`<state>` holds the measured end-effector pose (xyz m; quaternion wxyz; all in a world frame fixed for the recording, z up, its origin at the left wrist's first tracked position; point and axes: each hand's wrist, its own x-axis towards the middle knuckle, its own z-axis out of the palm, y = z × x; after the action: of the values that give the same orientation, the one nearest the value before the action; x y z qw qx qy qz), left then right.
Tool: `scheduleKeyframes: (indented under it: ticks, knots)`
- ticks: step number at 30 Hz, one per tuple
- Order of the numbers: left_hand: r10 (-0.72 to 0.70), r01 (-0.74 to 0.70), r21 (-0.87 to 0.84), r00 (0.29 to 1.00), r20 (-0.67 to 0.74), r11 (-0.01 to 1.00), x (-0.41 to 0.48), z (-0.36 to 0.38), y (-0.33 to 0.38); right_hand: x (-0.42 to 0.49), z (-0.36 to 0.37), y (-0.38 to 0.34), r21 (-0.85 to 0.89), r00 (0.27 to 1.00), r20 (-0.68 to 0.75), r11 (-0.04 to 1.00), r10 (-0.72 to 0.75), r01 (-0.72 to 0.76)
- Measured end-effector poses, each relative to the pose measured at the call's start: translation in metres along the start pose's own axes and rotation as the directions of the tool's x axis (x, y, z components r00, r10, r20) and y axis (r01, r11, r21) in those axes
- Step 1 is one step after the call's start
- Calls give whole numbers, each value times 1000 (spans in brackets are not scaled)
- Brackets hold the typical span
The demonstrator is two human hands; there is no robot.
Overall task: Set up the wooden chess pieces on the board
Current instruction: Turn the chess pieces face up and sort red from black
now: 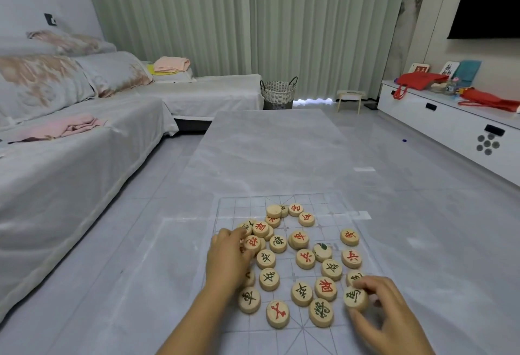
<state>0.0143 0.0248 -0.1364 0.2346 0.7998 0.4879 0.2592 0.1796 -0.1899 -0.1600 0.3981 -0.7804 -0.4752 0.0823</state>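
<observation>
- Pale marble-look table [267,152] fills the middle of the frame in a living room, with a covered sofa [70,143] at left and a woven basket [278,91] by the curtains at top centre.
- A clear, thin board [239,205] lies flat at the lower centre of the table. Its long axis seems to run from the bottom of the frame upward, away from the person.
- The wooden chess pieces [301,294] are scattered over the board in no order, and some overlap in a heap at its upper left.
- They are round discs with no long axis. Most lie face up, their red or green characters turned every which way, and at least one near the top shows a blank face.
- The left hand [228,256] has its fingers curled round a red-marked piece [252,243] at the heap's edge.
- The right hand [385,306] pinches a green-marked piece [355,297] at the board's lower right.
- Risks, as I judge them:
  - The light sheet may slide on the glossy top if a hand drags across it.
  - A wrist may knock neighbouring discs.
  - The overlapped discs may tumble.
  - The faint grid lines invite misplacement.
</observation>
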Motion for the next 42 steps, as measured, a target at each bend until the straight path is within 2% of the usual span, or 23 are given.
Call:
scheduleKeyframes:
  ticks: [3,6,9,11,13,16,18,21,25,29,30,40,42]
  knots:
    - [29,-42,179,997,75,983,14,3,4,-7,7,2,-76,996,-17,993,-93,91]
    - [19,-61,321,991,131,945,21,1,10,-9,15,8,-63,996,-26,995,-82,80]
    - [29,-74,332,990,137,940,24,1,12,-9,18,7,-233,995,-34,969,-97,86]
    - [50,-87,329,992,117,940,23,2,12,-10,18,7,-234,994,-61,970,-88,71]
    - [44,-63,269,996,74,961,19,-1,10,-10,18,8,-197,993,-89,979,-76,57]
    - [-40,39,21,998,41,999,3,-12,-3,-11,17,5,-162,996,-70,986,-54,42]
    - [-69,76,-136,996,58,988,-16,-23,-13,-11,17,5,-152,996,-77,988,-50,38]
    - [-51,79,-240,992,119,967,-51,-33,-25,-11,16,4,-135,999,-40,991,-10,4]
    - [-23,47,-210,993,115,977,-84,-33,-35,-11,14,0,-152,1000,-25,988,3,-7]
    - [-24,21,62,998,63,998,-88,-33,-40,-14,12,-3,-166,1000,-15,986,18,-20]
    - [-26,22,83,998,59,996,-88,-33,-39,-14,12,-4,-173,1000,-11,985,21,-23]
    - [-12,22,-138,997,72,990,-89,-28,-53,-13,12,-7,-180,997,5,981,75,-73]
    - [3,5,-197,999,44,980,-91,-28,-54,-10,12,-11,-187,999,-40,982,24,-31]
